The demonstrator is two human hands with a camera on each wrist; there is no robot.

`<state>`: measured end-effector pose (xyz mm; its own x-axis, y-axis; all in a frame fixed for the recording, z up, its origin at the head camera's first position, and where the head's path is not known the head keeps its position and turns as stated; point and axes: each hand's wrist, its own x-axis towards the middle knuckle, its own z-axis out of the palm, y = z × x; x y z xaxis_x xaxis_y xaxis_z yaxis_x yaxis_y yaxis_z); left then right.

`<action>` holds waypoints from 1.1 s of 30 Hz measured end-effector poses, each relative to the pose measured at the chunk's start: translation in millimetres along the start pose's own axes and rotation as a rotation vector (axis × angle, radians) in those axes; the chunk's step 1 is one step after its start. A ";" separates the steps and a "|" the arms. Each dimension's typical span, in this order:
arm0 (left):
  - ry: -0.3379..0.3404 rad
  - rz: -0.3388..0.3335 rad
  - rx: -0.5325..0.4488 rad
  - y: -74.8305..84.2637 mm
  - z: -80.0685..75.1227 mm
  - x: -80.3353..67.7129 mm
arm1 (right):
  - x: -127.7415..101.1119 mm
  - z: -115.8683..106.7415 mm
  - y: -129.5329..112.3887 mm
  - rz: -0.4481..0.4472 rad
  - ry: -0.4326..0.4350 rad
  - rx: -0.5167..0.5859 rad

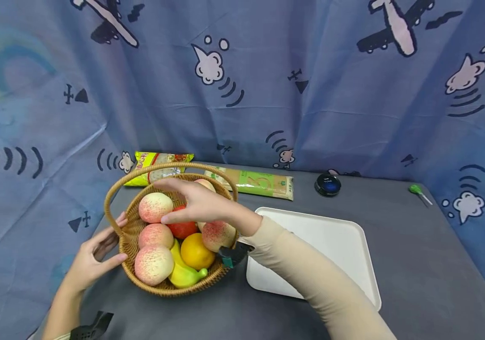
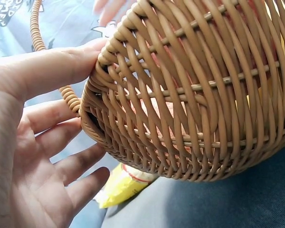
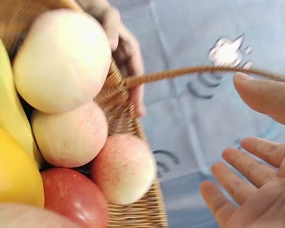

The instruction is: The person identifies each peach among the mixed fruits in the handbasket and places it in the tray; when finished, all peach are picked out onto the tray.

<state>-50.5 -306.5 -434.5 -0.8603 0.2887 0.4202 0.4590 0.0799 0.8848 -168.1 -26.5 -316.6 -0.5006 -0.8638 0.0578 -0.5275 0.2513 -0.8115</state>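
A brown wicker basket [image 1: 170,293] with a hooped handle [image 1: 111,193] holds several peaches [image 1: 154,264], a banana [image 1: 183,276], an orange [image 1: 197,251] and a red fruit [image 1: 180,230]. My left hand [image 1: 87,262] rests at the basket's left side. In the left wrist view its thumb touches the woven rim [image 2: 97,85] and the fingers spread loosely beside the handle's base. Over the fruit reaches my right hand [image 1: 202,203], thumb and fingers apart. Its palm [image 3: 270,204] shows bare in the right wrist view, near a peach [image 3: 123,168] and the handle.
A white tray [image 1: 314,241] lies right of the basket, partly under my right forearm. Behind stand a yellow bag [image 1: 140,178] and a flat green-and-tan packet [image 1: 255,183]. A round black case [image 1: 327,185] and a small green-headed stick [image 1: 416,190] lie farther right.
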 end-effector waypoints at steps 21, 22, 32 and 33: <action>0.024 -0.017 0.008 -0.8 8.4 -1.4 | 77.9 32.2 43.4 0.260 -0.175 -0.367; 0.026 -0.006 0.005 -1.2 8.6 -1.2 | 78.2 32.9 43.2 0.257 -0.168 -0.396; 0.042 -0.047 0.038 -1.6 3.1 -3.3 | 67.1 24.4 31.6 0.140 -0.054 -0.319; 0.043 -0.044 0.041 -1.2 2.0 -3.9 | 64.2 22.9 28.5 0.132 -0.046 -0.299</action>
<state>-47.3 -305.8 -437.7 -0.8880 0.2434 0.3902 0.4287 0.1307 0.8939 -199.6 -84.8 -349.3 -0.5502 -0.8323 -0.0678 -0.6418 0.4734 -0.6034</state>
